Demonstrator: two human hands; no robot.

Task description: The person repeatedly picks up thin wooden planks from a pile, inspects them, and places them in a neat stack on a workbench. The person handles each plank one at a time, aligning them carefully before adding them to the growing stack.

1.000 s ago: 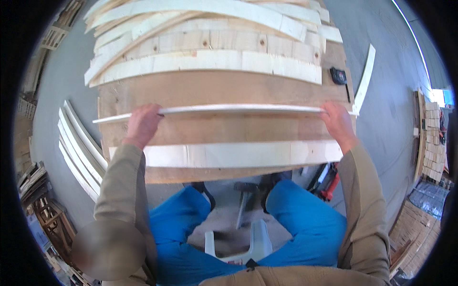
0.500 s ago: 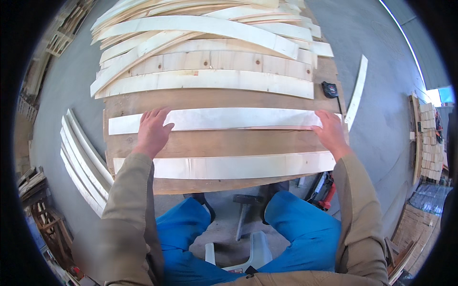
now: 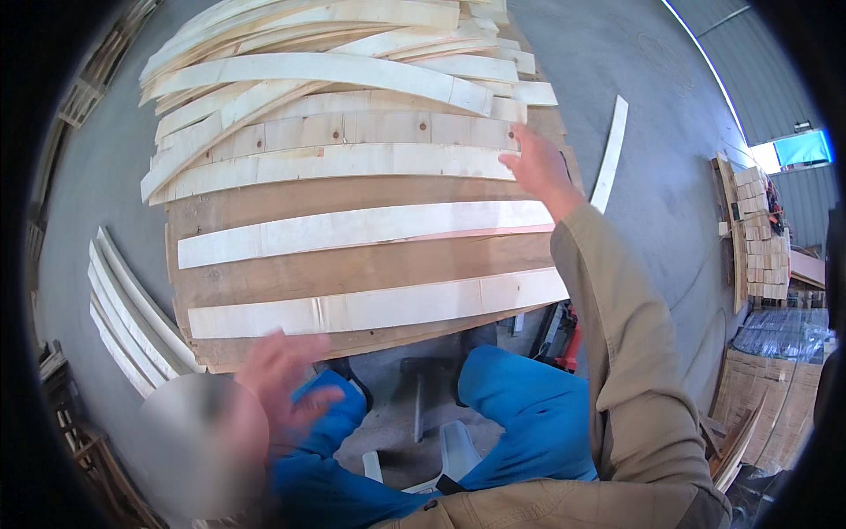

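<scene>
My right hand (image 3: 542,170) reaches over the right end of the nearest pale wooden strip (image 3: 352,163) in the pile, thumb and fingers apart, with nothing visible in it. Whether its fingertips touch the wood I cannot tell. My left hand (image 3: 284,375) is lifted off the boards in front of the table edge, blurred, with fingers spread. Two gently curved wooden strips lie separately on the tabletop: an upper one (image 3: 379,227) and a lower one (image 3: 379,302) along the near edge. My right wrist and sleeve cover the spot by the table's right edge.
A pile of curved strips (image 3: 308,70) covers the far side of the wooden table (image 3: 352,192). More strips lie on the floor at the left (image 3: 145,309) and right (image 3: 611,150). Below the table are a hammer (image 3: 419,397) and a red-and-black tool (image 3: 568,344).
Both hands have come off the upper strip. The right moved up toward the pile; the left drew back toward my lap. The view has shifted to the right, and the tape measure is now mostly hidden.
</scene>
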